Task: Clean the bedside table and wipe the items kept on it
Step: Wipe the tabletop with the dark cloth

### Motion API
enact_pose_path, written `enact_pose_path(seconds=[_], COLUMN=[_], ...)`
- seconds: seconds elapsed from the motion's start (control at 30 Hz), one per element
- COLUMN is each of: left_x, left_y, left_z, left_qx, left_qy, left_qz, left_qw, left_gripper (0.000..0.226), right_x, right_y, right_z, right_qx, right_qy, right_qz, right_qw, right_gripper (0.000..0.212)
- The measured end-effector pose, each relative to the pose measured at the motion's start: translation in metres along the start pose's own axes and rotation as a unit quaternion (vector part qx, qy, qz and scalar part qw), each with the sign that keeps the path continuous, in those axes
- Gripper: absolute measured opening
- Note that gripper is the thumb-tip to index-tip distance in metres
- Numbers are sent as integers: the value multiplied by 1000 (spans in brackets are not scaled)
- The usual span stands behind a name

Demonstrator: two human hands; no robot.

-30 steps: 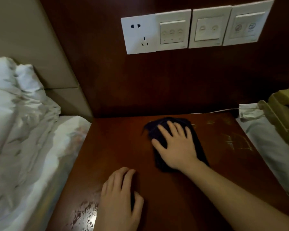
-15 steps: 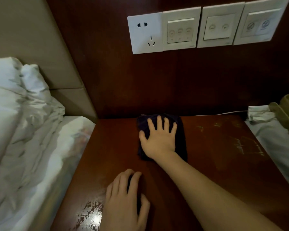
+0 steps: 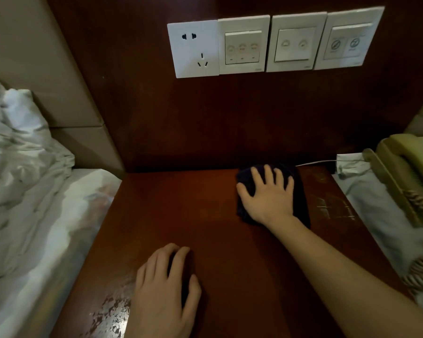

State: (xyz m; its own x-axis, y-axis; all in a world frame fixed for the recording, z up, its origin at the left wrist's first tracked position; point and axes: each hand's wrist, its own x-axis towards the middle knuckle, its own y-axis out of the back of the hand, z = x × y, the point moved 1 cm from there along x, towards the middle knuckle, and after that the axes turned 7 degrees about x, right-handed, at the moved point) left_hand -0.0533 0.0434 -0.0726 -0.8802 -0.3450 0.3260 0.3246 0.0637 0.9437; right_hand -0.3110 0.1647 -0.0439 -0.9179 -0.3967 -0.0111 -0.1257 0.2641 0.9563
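The bench [image 3: 181, 215] is dark red-brown wood with pale scratches near its right edge and a worn, spotted patch at the front left. Behind it rises a dark wood wall panel [image 3: 205, 123] with a white socket [image 3: 193, 48] and three switch plates [image 3: 298, 42]; their small symbols are too blurred to read. A bed [image 3: 22, 191] with crumpled white sheets lies at the left. At the right, a beige telephone [image 3: 410, 176] with a coiled cord is cut off by the frame edge.

The right hand [image 3: 269, 196] lies flat with fingers spread, pressing a dark cloth [image 3: 300, 198] at the back of the bench, mostly hidden under the palm. The left hand [image 3: 164, 289] rests near the front edge, fingers loosely bent, holding nothing.
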Motion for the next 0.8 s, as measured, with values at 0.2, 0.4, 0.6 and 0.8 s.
enact_pose_path(seconds=[0.2,0.4,0.6,0.8], left_x=[0,2,2,4], left_y=[1,8,18,30], left_z=[-3,-3,0,27], left_qx=[-8,-30,-28,20], left_qy=[5,3,29,48], left_qz=[-11,-27,-100,-101], left_qw=[1000,999,994,993], left_gripper=[46,43,55,55], right_x=[-25,9,-108,-83], right_y=[-11,18,9,14], right_z=[-9,68,39,56], right_qx=[5,-19,-9,-3], right_qy=[95,-37,-3,24], right_qz=[-6,26,14,-4], right_qw=[995,999,1000,1000], right_gripper=[77,81,77,77])
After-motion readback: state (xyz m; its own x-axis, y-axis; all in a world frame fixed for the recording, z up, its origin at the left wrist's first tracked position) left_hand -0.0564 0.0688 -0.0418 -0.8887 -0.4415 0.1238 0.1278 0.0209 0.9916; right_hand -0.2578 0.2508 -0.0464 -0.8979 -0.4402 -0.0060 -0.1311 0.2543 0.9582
